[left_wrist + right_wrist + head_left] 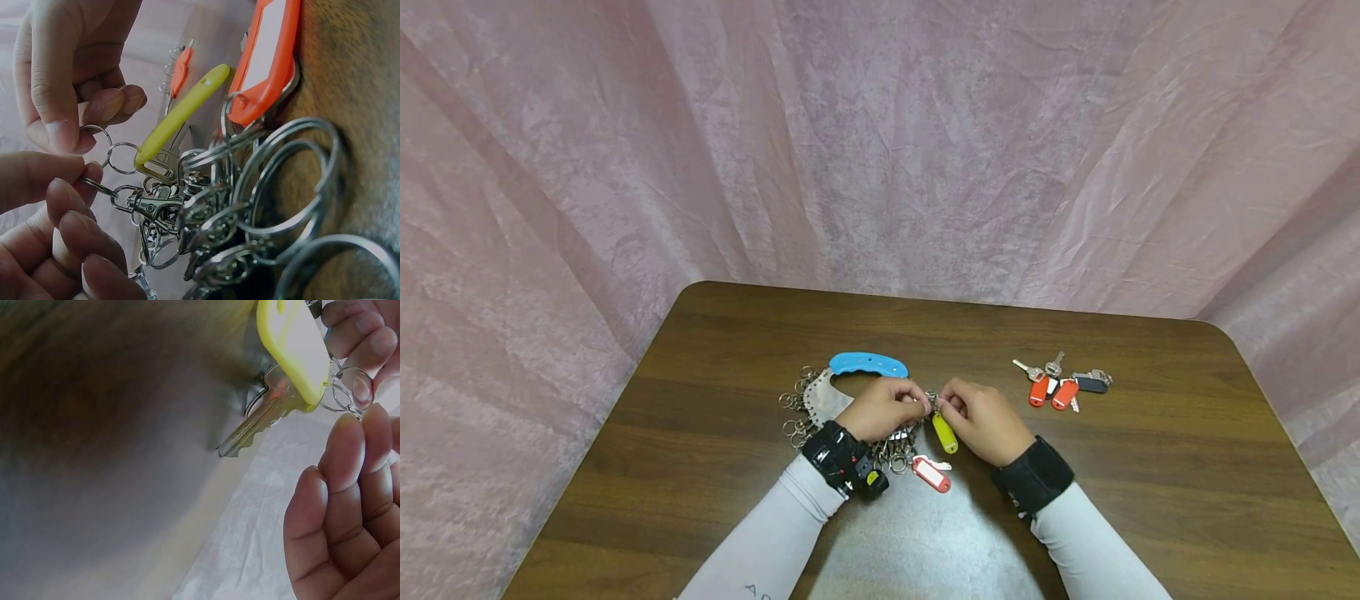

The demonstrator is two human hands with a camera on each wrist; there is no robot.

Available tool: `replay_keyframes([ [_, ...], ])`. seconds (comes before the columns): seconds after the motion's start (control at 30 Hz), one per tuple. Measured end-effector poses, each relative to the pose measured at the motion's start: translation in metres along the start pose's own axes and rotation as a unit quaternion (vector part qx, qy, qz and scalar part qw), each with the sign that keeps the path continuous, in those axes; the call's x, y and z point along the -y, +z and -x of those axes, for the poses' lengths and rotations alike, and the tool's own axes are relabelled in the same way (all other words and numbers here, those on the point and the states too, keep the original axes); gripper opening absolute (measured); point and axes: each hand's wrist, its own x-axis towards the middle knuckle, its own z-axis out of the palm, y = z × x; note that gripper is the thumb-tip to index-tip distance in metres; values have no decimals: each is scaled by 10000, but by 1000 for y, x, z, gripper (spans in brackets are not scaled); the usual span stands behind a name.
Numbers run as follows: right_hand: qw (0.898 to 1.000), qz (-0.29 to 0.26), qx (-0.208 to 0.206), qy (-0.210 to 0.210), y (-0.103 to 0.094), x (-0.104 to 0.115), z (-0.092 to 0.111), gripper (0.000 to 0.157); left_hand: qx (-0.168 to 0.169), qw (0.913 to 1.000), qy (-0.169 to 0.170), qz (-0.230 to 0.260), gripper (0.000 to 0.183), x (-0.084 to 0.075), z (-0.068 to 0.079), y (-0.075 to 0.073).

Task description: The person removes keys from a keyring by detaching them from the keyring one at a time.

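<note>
Between the two hands, small metal rings meet in front of a metal key carrier [824, 400] with a blue handle [868, 364]. My left hand [887, 408] pinches a split ring [98, 186] attached to a swivel clip [150, 205] of the carrier. With thumb and fingertips my right hand [988, 421] pinches another ring [99, 129], linked to the ring of a yellow key tag [945, 433]. A toothed key [253, 428] hangs beside that tag in the right wrist view. The left hand and forearm hide part of the carrier.
Clips and rings [797, 429] fringe the carrier. A red tag [932, 474] with a key lies at its near right edge. Farther right on the wooden table [1180, 467] is a group of keys with red tags [1064, 395] and a dark tag [1091, 383]. A pink curtain [925, 167] hangs behind.
</note>
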Motion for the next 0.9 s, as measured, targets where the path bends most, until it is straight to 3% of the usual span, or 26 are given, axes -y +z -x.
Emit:
replay_keyframes([
  [0.9,10000,10,-31,37,-6,1,0,5,-45,9998,-142,-121,7,1,0,1],
])
